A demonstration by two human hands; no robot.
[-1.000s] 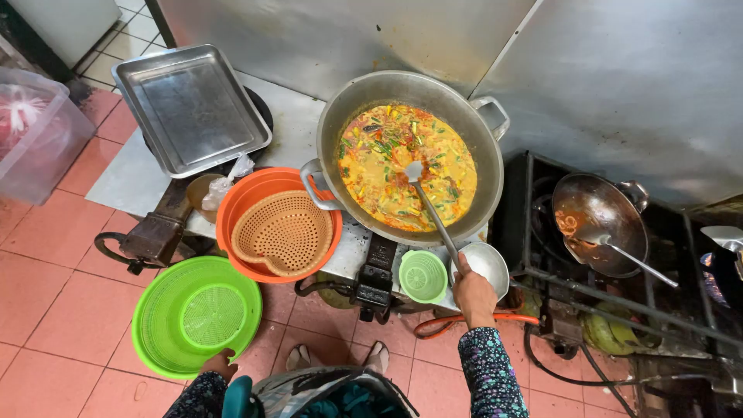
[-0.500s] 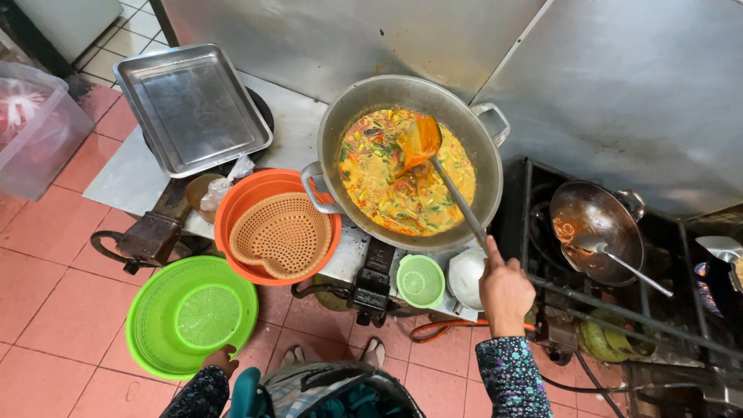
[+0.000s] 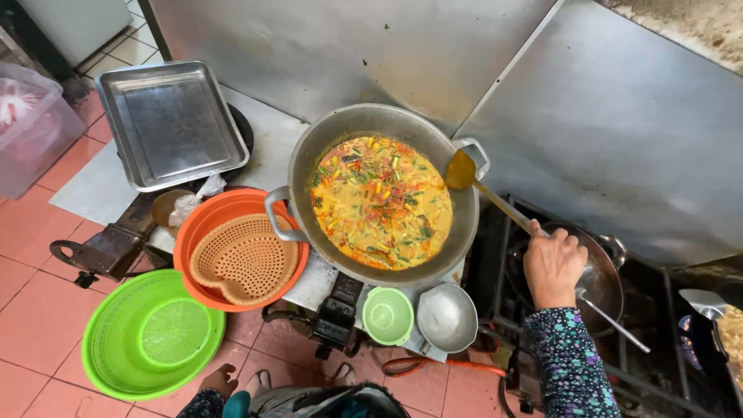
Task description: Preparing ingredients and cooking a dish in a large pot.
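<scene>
I see the right hand [image 3: 552, 265] gripping the ladle [image 3: 461, 171], now lifted to the wok's [image 3: 309, 162] right rim. The left hand [image 3: 218, 381] holds the green basin [image 3: 108, 340], as before.

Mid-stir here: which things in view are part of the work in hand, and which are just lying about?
In use:
right hand
ladle
large wok of yellow curry

Lying about:
steel tray
orange basin
green colander, near left hand
small green bowl
small steel bowl
second wok

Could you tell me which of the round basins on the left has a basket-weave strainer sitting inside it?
The orange basin, next to the big wok, holds the tan woven strainer. The green basin nearer the floor holds a green mesh insert instead.
</scene>
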